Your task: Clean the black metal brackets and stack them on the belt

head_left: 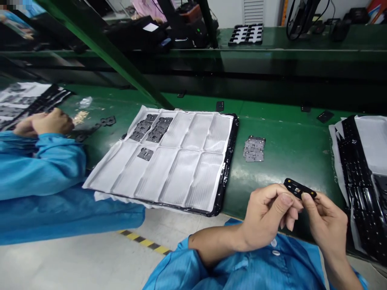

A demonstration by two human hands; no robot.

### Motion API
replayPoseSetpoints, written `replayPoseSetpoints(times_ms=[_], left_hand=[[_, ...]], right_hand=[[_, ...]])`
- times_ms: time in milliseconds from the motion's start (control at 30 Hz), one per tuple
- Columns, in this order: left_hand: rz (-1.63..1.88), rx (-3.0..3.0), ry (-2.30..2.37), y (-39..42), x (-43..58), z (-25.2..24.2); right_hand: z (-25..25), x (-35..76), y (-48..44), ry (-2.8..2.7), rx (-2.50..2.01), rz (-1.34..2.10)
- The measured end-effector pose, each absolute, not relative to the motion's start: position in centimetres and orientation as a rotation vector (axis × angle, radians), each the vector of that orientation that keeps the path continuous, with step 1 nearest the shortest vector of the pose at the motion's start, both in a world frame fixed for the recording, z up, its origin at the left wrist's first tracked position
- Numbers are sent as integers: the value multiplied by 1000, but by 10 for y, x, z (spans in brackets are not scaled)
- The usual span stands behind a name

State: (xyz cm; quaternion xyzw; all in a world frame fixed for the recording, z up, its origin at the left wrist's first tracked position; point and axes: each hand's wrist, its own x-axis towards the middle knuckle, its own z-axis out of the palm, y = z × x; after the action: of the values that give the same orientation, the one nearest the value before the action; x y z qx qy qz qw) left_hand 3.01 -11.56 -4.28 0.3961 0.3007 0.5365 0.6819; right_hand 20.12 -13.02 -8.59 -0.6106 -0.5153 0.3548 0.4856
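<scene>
My right hand [328, 221] pinches a small black plate [294, 188] with cutouts and little yellow spots, thumb on top, above the bench's front edge. My left hand [269, 215] is closed beside the plate's near side, thumb pressed to the forefinger; whatever it may hold is too small to tell. To the left of my hands lies an overlapping pile of grey-black flat parts [254, 150]. Further left, a tray lined with white sheet [193, 173] holds several similar dark parts [157, 129] in its left-hand pockets.
A stack of black trays [363, 189] with white liners stands at the right. Loose black pieces [325, 117] lie along the back of the green bench [284, 161]. At left, a co-worker's hands [48, 123] work near small pale bits [81, 117]. A green post [109, 52] slants across.
</scene>
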Motion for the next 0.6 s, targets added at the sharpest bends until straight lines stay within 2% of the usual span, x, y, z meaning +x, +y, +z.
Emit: replayPoseSetpoints(times_ms=[400, 500, 600], left_hand=[[1289, 1052, 751, -113, 31, -44], [1316, 1244, 790, -123, 26, -44], [1163, 1556, 831, -146, 19, -46]], right_hand=[[-88, 202, -129, -1243, -1464, 872], [-84, 201, -130, -1252, -1472, 874], [-79, 200, -131, -1270, -1502, 866]])
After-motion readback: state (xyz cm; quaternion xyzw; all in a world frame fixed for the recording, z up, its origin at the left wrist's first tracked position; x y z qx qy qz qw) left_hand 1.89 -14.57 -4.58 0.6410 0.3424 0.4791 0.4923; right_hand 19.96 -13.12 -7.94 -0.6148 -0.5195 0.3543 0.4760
